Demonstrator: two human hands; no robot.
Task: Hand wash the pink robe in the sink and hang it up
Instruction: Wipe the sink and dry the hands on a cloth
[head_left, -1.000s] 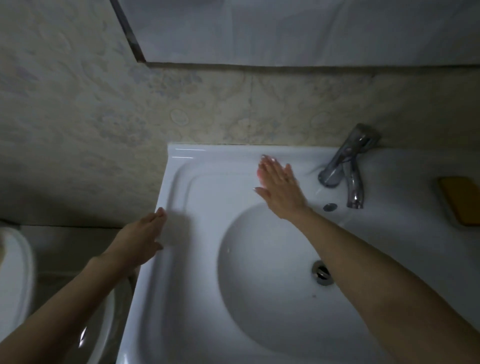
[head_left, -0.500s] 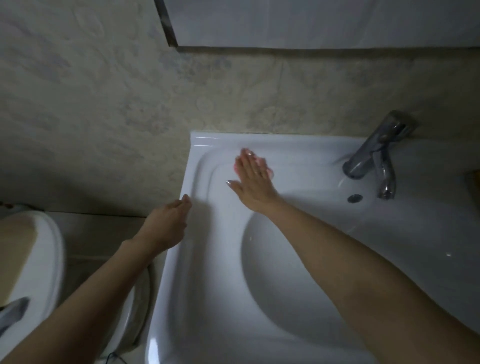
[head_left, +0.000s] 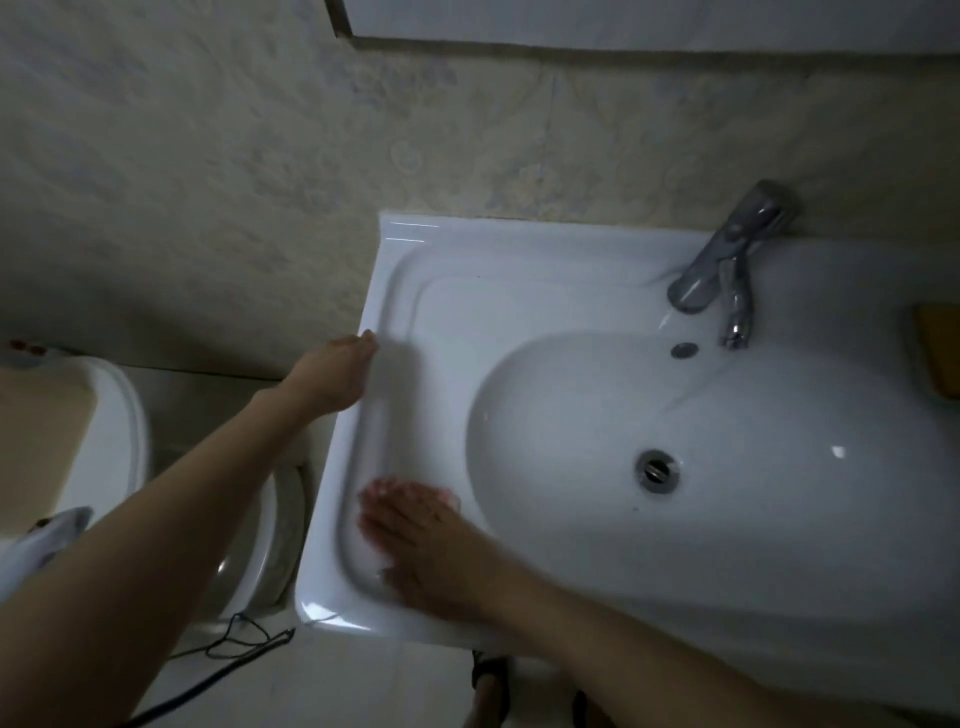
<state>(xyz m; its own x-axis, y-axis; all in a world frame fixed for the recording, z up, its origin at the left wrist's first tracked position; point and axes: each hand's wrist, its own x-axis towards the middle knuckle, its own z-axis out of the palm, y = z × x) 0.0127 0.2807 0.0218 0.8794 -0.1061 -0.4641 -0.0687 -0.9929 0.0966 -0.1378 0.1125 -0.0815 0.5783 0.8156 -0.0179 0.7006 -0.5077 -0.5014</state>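
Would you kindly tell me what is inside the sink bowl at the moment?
Only the drain and a thin stream from the faucet show in the sink bowl; no robe is visible. The right hand lies flat on the ledge, hiding whatever is beneath it.

L grip (head_left: 332, 376) w/ fingers loosely curled, at left rim of sink (head_left: 519, 239). R grip (head_left: 415, 545) flat, fingers straight, on sink's front-left ledge; both forearms bare.

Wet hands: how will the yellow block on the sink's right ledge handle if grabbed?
If the yellow block is soap, probably slippery, since the tap runs nearby. It lies flat, so rolling seems unlikely; it may slide on the glossy sink.
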